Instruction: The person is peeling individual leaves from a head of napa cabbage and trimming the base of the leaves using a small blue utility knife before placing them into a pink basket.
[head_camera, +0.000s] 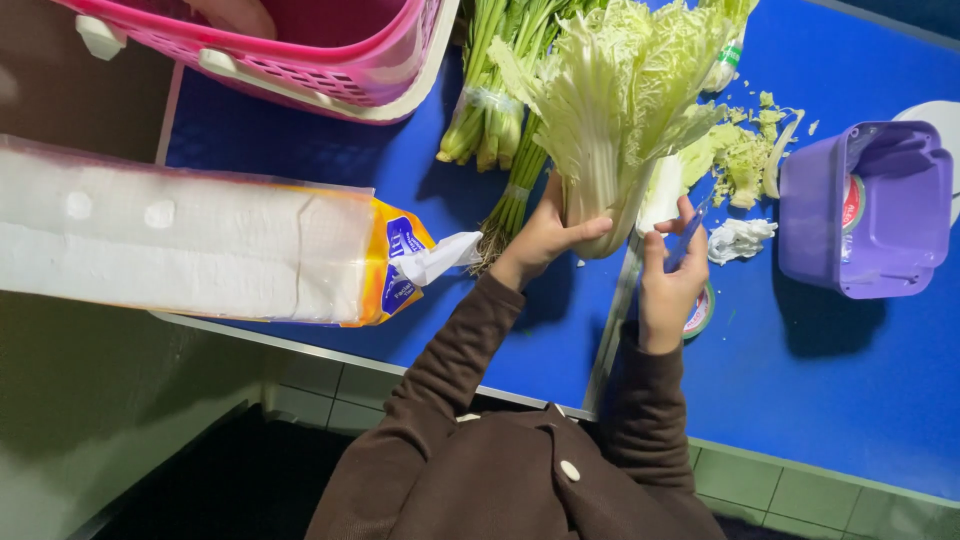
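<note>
My left hand (545, 240) grips the pale base of a large napa cabbage (620, 100), which lies on the blue table (800, 380) with its leaves pointing away from me. Just right of the cabbage base, my right hand (668, 280) is closed on a thin blue knife (688, 235), whose tip points at the cut end. Both arms wear brown sleeves. A small round lid (702, 315) is partly hidden under my right hand.
Bundled green stalks (495, 90) lie left of the cabbage. A pink basket (330, 50) stands at the back left and a long tissue pack (190, 245) at the left edge. A purple tub (870, 205), cabbage scraps (745, 150) and crumpled tissue (740, 240) are to the right.
</note>
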